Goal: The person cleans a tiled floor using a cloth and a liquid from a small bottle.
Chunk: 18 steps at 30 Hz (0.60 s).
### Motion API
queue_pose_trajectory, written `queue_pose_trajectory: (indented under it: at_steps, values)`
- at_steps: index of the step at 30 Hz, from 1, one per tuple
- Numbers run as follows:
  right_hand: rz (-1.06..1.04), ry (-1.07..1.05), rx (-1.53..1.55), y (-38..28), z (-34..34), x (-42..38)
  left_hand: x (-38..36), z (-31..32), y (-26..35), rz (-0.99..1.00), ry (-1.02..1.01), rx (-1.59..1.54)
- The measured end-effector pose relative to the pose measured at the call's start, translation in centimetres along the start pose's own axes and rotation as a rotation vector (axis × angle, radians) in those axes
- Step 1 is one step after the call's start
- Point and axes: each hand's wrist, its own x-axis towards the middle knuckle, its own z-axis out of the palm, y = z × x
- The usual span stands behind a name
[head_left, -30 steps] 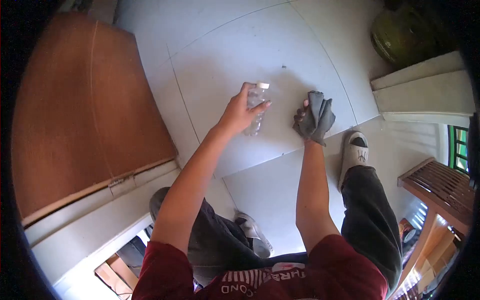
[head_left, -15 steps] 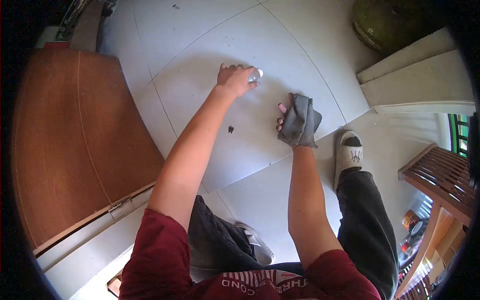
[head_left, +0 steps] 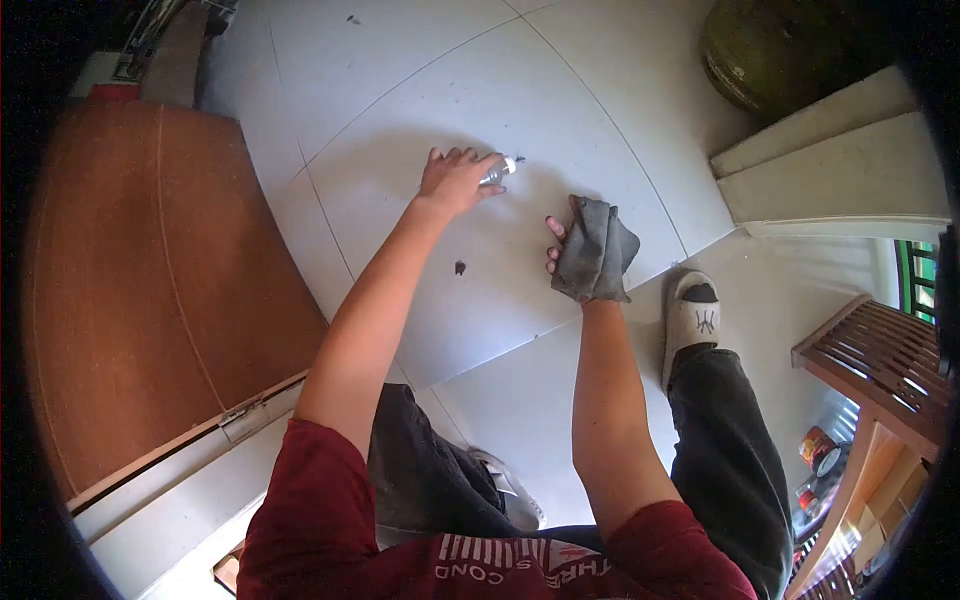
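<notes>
White lettering is running across the chest of the maroon shirt (head_left: 490,588), reading in part "COND" (head_left: 484,574) and "THRE" (head_left: 582,565), with a lone "S" between them; folds are hiding the rest of the words. Ahead of the shirt and to its right, the pale right slipper (head_left: 675,330) is carrying a dark interlaced monogram (head_left: 706,321) on its strap, its letters not standing out surely. Farther ahead and to the right of the shirt, the dark green round object (head_left: 775,55) is showing a small pale mark (head_left: 738,72), too small for reading. Right of the shirt, an orange-red container (head_left: 818,445) is bearing illegible print.
</notes>
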Motion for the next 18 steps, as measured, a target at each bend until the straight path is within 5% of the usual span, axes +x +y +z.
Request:
queue_pose_trajectory:
  at_steps: [11, 18]
  values:
    - [-0.031, -0.114, 0.103, 0.8, -0.6, 0.4, -6.3, 3.0, -4.5, -0.032, 0.237, -0.254]
    - [-0.047, -0.110, 0.045, 0.6, -0.7, 0.4, -7.5, 3.3, -4.8, 0.013, 0.154, -0.179]
